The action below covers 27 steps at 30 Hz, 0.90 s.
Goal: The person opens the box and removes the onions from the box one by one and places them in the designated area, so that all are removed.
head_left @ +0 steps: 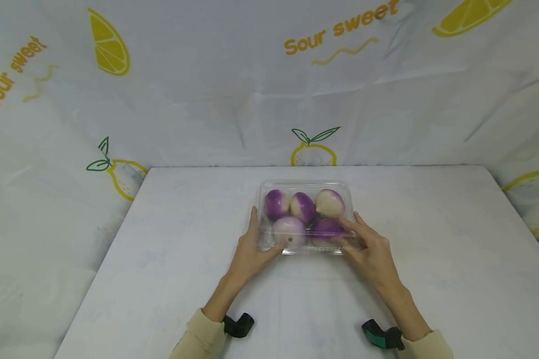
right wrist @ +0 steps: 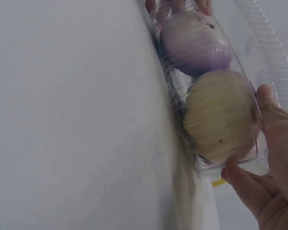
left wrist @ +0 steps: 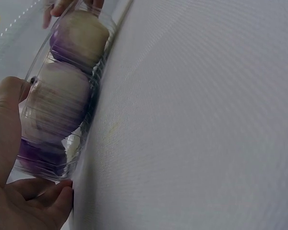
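Holding a clear plastic box (head_left: 312, 251) from two sides, the left hand (head_left: 250, 254) and the right hand (head_left: 372, 254) show in the head view near the middle of the white tabletop (head_left: 184, 224). Inside are five round purple-and-white vegetables (head_left: 303, 208), three in the far row and two in the near row. The holding should go best if both hands squeeze softly and evenly, because the thin plastic could bend or pop. Keeping the box level would likely help too, since smooth, round things could roll about. In the left wrist view, the left thumb (left wrist: 13, 91) presses the near side and the fingers (left wrist: 62, 199) curl by the left end, so the box is held between them. Its wall has lots of little ridges, and the vegetables look smooth, fading from purple to creamy white. The box seems right down at the tabletop, but I can't tell if it lies quite flat. In the right wrist view, the right thumb and fingers grip the right near corner the same way. A bumpy plastic edge (right wrist: 273, 43) shows there; I can't tell whether the box is fully closed.
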Motion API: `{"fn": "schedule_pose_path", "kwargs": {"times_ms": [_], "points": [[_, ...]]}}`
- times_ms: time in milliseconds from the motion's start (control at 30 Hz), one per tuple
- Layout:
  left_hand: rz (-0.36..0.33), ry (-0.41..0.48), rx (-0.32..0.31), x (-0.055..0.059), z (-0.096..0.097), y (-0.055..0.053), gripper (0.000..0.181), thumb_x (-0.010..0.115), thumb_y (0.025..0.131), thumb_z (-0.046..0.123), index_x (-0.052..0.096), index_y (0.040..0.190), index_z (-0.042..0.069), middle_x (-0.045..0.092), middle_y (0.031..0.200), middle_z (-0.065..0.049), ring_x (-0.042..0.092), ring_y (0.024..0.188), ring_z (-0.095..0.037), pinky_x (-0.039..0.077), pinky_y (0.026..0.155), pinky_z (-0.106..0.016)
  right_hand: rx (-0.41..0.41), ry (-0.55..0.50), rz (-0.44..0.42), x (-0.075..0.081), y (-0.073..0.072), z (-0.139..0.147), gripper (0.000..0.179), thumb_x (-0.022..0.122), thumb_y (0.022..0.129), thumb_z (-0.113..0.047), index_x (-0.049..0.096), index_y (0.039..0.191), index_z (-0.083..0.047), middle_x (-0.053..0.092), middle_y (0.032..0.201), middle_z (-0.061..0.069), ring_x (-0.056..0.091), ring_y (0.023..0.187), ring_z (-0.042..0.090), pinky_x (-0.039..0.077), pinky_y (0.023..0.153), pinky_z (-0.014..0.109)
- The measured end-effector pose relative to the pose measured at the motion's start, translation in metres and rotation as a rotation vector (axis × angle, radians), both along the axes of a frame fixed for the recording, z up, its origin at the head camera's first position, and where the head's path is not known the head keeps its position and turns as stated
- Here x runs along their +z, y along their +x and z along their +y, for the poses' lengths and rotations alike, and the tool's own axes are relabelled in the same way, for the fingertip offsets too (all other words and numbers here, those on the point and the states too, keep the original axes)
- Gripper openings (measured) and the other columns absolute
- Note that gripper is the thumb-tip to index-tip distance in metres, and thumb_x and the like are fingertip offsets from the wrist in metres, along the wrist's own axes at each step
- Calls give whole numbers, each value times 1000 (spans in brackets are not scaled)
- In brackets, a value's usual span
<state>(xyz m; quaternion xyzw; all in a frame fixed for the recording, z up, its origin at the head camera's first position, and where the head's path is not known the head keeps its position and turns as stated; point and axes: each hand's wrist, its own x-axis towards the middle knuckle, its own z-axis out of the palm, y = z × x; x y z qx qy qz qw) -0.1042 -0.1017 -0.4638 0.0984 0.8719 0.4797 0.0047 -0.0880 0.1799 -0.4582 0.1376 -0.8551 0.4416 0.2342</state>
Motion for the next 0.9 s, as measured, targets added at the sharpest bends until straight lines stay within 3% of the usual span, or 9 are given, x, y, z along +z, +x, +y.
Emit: {"fn": "schedule_pose_path", "kwargs": {"times_ms": [133,200,333,467,533,600,700,800,900], "points": [[14,-3,-11,-2,-1,-1,117,84,85,35,5,163,-2,37,157,-34,45,143,-46,43,114,-57,9,36,-24,2,0,4,59,88,68,8,71,124,1,69,125,28,56,126,57,45,84,-1],[17,-1,-20,-3,-1,-1,118,84,84,34,5,163,-3,37,157,-35,46,143,-47,43,114,-57,7,71,-37,4,1,6,63,90,68,5,69,127,0,66,130,30,56,128,56,53,85,11],[22,-5,-20,-3,0,0,118,84,84,34,5,163,-3,37,157,-35,46,142,-47,43,114,-56,-6,175,-50,11,5,10,71,93,65,-1,68,131,-5,56,141,36,66,114,53,63,74,39],[31,-20,-15,-2,0,1,118,84,84,35,5,162,-4,38,155,-36,46,142,-47,43,115,-56,-23,276,-28,21,6,11,76,98,59,-11,69,130,-11,49,149,33,72,93,45,60,65,47],[31,-19,-14,-2,0,2,118,84,84,34,5,162,-4,40,154,-35,47,141,-47,43,114,-56,-19,298,-4,25,6,12,77,99,57,-15,70,128,-12,49,151,29,69,99,44,61,74,53],[26,-20,-18,0,0,3,119,84,84,35,4,163,-2,42,153,-35,49,140,-47,44,114,-57,-6,292,26,30,5,13,75,100,56,-17,71,125,-10,51,149,26,63,116,47,58,85,57],[9,-27,-15,2,0,5,120,83,84,39,3,163,0,48,151,-33,52,138,-45,44,113,-58,6,251,60,36,4,15,68,93,68,-45,70,120,-7,57,143,21,60,122,44,55,102,36],[-11,-36,-12,4,-1,7,120,82,84,43,3,164,2,55,145,-31,57,134,-43,47,110,-58,24,185,95,43,1,16,72,72,81,-67,67,115,-4,60,137,19,59,122,43,39,108,9],[-19,-33,-11,5,-2,10,119,82,84,43,3,164,4,57,145,-29,60,131,-40,49,108,-56,51,113,122,49,-3,17,75,66,85,-69,66,117,-2,61,136,20,57,124,39,26,109,0]]}}
